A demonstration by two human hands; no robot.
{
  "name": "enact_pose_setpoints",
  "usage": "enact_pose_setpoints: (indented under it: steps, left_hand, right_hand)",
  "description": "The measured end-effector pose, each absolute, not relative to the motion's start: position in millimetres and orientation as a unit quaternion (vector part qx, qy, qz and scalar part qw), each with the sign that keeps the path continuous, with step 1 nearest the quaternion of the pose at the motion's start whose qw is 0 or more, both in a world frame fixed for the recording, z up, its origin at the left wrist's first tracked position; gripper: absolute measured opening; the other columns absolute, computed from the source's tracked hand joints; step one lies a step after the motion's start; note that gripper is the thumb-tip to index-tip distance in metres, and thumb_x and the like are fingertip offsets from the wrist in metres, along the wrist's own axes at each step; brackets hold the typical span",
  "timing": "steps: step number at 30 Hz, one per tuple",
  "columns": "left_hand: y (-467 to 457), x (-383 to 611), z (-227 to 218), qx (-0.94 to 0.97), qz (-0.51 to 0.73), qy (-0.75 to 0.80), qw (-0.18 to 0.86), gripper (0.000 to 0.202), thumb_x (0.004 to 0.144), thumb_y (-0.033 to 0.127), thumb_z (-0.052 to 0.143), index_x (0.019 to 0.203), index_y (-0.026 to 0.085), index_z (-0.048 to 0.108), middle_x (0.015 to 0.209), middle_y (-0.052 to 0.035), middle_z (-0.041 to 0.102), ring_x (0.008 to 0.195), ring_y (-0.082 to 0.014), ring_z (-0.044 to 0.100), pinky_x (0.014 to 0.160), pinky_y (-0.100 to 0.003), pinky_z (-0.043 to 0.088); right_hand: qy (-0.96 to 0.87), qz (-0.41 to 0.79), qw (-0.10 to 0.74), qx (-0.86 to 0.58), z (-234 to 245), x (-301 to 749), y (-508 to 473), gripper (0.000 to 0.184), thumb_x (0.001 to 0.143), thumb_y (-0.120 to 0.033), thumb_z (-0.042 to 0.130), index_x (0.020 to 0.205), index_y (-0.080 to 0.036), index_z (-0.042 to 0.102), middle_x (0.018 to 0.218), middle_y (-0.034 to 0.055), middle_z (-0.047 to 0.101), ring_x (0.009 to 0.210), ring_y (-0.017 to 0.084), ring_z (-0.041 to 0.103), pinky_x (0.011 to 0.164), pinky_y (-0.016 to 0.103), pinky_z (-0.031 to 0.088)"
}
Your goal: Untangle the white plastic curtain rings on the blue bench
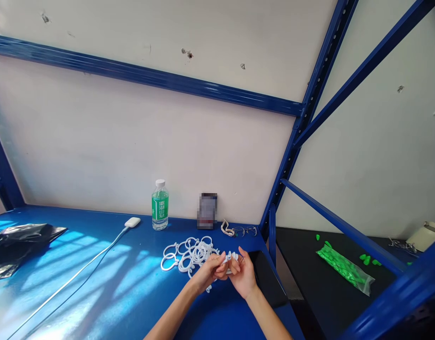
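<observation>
White plastic curtain rings [199, 252] lie in a loose heap on the blue tabletop [132, 293]. At the heap's right edge, my left hand [213, 269] has its fingers closed on a small bunch of white rings [232, 256]. My right hand [243, 274] pinches the same bunch from the other side, with the two hands almost touching. How many rings are in the fingers is hidden. A dark flat tablet-like thing [267, 278] lies just right of my right hand.
A water bottle [160, 205], a propped phone [207, 211] and glasses [245, 231] stand along the wall. Leftward lie a white charger with cable [132, 222] and a black plastic bag [22, 245]. Blue rack posts [298, 123] rise right; beyond, a bag of green pieces [345, 269].
</observation>
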State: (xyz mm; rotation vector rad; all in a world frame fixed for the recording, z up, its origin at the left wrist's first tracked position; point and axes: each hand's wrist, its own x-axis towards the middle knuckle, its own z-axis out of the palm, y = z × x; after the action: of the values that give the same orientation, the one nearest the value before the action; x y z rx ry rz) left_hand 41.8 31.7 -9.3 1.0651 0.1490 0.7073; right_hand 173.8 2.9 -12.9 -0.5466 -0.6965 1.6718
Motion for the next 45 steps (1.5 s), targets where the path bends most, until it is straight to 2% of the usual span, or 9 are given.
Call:
enact_pose_setpoints:
  steps: [5, 11, 17, 21, 26, 32, 36, 40, 45]
  left_hand:
    - [34.0, 39.3, -3.7, 0.508, 0.352, 0.108, 0.778, 0.044, 0.079, 0.050, 0.059, 0.057, 0.014, 0.048, 0.047, 0.0055, 0.037, 0.044, -0.0057, 0.029, 0.047, -0.021, 0.020]
    - [39.1, 36.6, -3.8, 0.536, 0.403, 0.188, 0.717, 0.039, 0.078, 0.052, 0.059, 0.068, 0.014, 0.055, 0.054, 0.0023, 0.049, 0.048, -0.0081, 0.039, 0.048, -0.020, 0.029]
    - [44.8, 30.6, -7.0, 0.606, 0.439, 0.230, 0.622, 0.037, 0.082, 0.050, 0.054, 0.068, 0.015, 0.055, 0.058, 0.0031, 0.051, 0.054, -0.0094, 0.043, 0.060, -0.022, 0.036]
    - [46.5, 28.0, -7.2, 0.673, 0.444, 0.271, 0.526, 0.038, 0.085, 0.050, 0.050, 0.071, 0.016, 0.057, 0.062, 0.0014, 0.052, 0.058, -0.0116, 0.047, 0.060, -0.023, 0.037]
    - [43.4, 27.4, -8.0, 0.758, 0.452, 0.327, 0.339, 0.033, 0.090, 0.042, 0.044, 0.078, 0.017, 0.062, 0.074, -0.0028, 0.057, 0.066, -0.0148, 0.053, 0.061, -0.025, 0.040]
    - [39.3, 30.4, -16.3, 0.828, 0.412, 0.322, 0.203, 0.025, 0.094, 0.030, 0.038, 0.088, 0.020, 0.060, 0.087, -0.0045, 0.059, 0.071, -0.0154, 0.058, 0.065, -0.026, 0.046]
    - [38.0, 28.7, -15.3, 0.839, 0.410, 0.328, 0.140, 0.024, 0.094, 0.027, 0.036, 0.102, 0.022, 0.058, 0.102, -0.0076, 0.058, 0.086, -0.0196, 0.060, 0.074, -0.032, 0.049]
    - [41.0, 21.2, -8.1, 0.814, 0.450, 0.337, 0.143, 0.027, 0.093, 0.024, 0.034, 0.104, 0.022, 0.058, 0.103, -0.0091, 0.057, 0.094, -0.0207, 0.058, 0.081, -0.034, 0.049]
    - [46.2, 12.6, -2.4, 0.795, 0.467, 0.347, 0.170, 0.027, 0.093, 0.024, 0.034, 0.098, 0.021, 0.060, 0.096, -0.0081, 0.058, 0.089, -0.0205, 0.059, 0.078, -0.033, 0.049]
  right_hand:
    - [-0.302, 0.701, 0.598, -0.244, -14.3, 175.3, 6.8, 0.043, 0.073, -0.050, 0.064, 0.046, -0.017, 0.054, 0.041, -0.0044, 0.035, 0.044, 0.009, 0.033, 0.053, 0.023, 0.037]
    - [-0.312, 0.671, 0.621, -0.259, -18.5, 171.7, 10.4, 0.030, 0.073, -0.040, 0.066, 0.056, -0.016, 0.058, 0.054, -0.0011, 0.047, 0.049, 0.010, 0.039, 0.050, 0.022, 0.035]
    - [-0.343, 0.639, 0.631, -0.275, -20.4, 173.8, 13.0, 0.016, 0.074, -0.033, 0.067, 0.076, -0.017, 0.066, 0.072, 0.0015, 0.060, 0.062, 0.012, 0.050, 0.053, 0.020, 0.037]
    - [-0.405, 0.573, 0.631, -0.331, -20.0, 177.9, 12.3, 0.020, 0.077, -0.034, 0.065, 0.090, -0.019, 0.068, 0.085, 0.0020, 0.065, 0.070, 0.013, 0.056, 0.063, 0.022, 0.043]
    - [-0.495, 0.471, 0.619, -0.388, -22.2, 178.6, 13.4, 0.034, 0.080, -0.041, 0.065, 0.108, -0.021, 0.064, 0.107, 0.0062, 0.065, 0.096, 0.022, 0.061, 0.085, 0.032, 0.047]
    - [-0.531, 0.405, 0.601, -0.438, -33.6, 182.8, 21.9, 0.040, 0.076, -0.047, 0.069, 0.103, -0.017, 0.066, 0.106, 0.0111, 0.068, 0.096, 0.027, 0.064, 0.086, 0.038, 0.050]
    - [-0.534, 0.384, 0.602, -0.452, -37.4, 185.1, 23.5, 0.038, 0.077, -0.049, 0.067, 0.096, -0.016, 0.069, 0.096, 0.0108, 0.070, 0.091, 0.027, 0.066, 0.085, 0.038, 0.051]
    - [-0.545, 0.363, 0.587, -0.475, -39.8, 182.6, 22.7, 0.036, 0.078, -0.051, 0.066, 0.088, -0.016, 0.072, 0.082, 0.0098, 0.071, 0.081, 0.026, 0.067, 0.077, 0.036, 0.052]
    - [-0.581, 0.348, 0.551, -0.487, -40.8, 178.3, 20.5, 0.030, 0.079, -0.046, 0.065, 0.090, -0.019, 0.072, 0.091, 0.0091, 0.070, 0.084, 0.025, 0.066, 0.076, 0.034, 0.051]
